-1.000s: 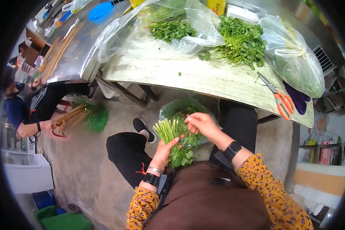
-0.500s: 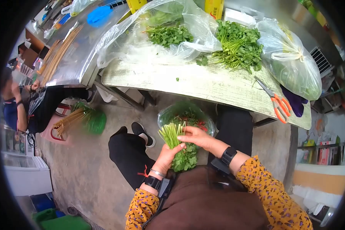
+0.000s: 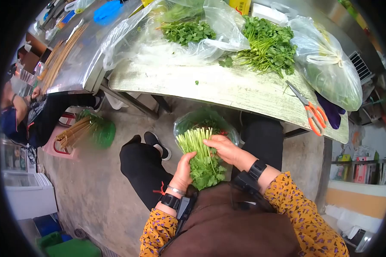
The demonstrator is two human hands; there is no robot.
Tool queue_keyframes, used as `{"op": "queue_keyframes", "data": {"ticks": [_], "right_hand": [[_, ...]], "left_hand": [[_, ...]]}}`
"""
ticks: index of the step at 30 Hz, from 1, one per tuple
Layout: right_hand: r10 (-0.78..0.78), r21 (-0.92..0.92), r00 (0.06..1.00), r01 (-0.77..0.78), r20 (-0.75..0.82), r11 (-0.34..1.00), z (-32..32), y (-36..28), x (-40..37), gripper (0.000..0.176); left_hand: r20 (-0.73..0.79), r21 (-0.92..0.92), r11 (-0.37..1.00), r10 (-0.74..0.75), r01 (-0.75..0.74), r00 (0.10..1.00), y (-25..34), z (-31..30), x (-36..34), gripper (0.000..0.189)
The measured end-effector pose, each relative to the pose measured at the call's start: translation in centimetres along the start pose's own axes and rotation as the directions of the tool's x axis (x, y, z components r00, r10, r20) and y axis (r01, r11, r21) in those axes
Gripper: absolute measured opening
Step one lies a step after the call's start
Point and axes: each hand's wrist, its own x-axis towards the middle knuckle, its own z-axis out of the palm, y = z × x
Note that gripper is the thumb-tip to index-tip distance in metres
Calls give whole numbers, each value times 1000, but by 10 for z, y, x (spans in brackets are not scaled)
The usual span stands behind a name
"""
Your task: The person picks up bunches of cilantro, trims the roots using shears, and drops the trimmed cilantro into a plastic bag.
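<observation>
The leafy green herb bunch [image 3: 206, 168] now fans wider, left hand [image 3: 183, 171] clasping it, right hand [image 3: 227, 148] pinching pale stems [image 3: 193, 139], apparently to steady them

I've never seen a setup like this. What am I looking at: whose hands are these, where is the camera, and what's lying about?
There's no machine here: these are a person's own bare hands. Every picture comes from one camera worn on the head, looking forward and down, with rounded, dark edges.

The left hand and right hand hold a leafy bunch between them, pale stems pointing away from the body. Beyond it, below the table edge, is an open plastic bag.

On the pale table lie loose greens, more greens in clear plastic, a tied bag and orange-handled scissors. Another person sits at far left.
</observation>
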Motion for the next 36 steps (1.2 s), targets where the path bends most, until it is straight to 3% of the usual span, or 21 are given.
{"op": "queue_keyframes", "data": {"ticks": [1,3,5,7,14,16,24,30,33,36], "right_hand": [[-17,-17,999,18,27,1000,1,0,0,28],[26,-57,999,-25,27,998,2,-2,0,27],[67,-96,997,-64,24,993,3,-1,1,26],[-98,-186,995,96,-3,978,4,4,4,24],[-155,-152,986,145,-57,978,4,0,1,20],[-61,-123,997,55,-42,991,2,-2,0,19],[-105,-131,992,95,-72,987,3,-3,1,20],[-94,-142,994,87,-48,986,-2,-2,0,19],[-73,-166,996,63,-54,984,-4,-1,2,15],[-76,-141,995,67,-66,988,-6,2,3,13]], "left_hand": [[-4,-4,1000,-1,1,1000,0,3,-1,41],[22,319,931,177,-175,984,0,13,-4,38],[51,319,927,189,-196,981,-1,14,-2,35],[34,422,878,236,-228,971,-5,10,3,33],[-13,337,921,212,-195,977,-2,12,1,29],[-9,322,929,194,-181,981,-2,10,2,29],[-20,313,933,192,-176,981,-2,14,2,29],[-53,372,886,319,-277,946,-6,17,4,28],[-15,300,917,281,-264,960,-6,16,5,27],[-80,243,938,273,-246,959,-9,14,6,27]]}}
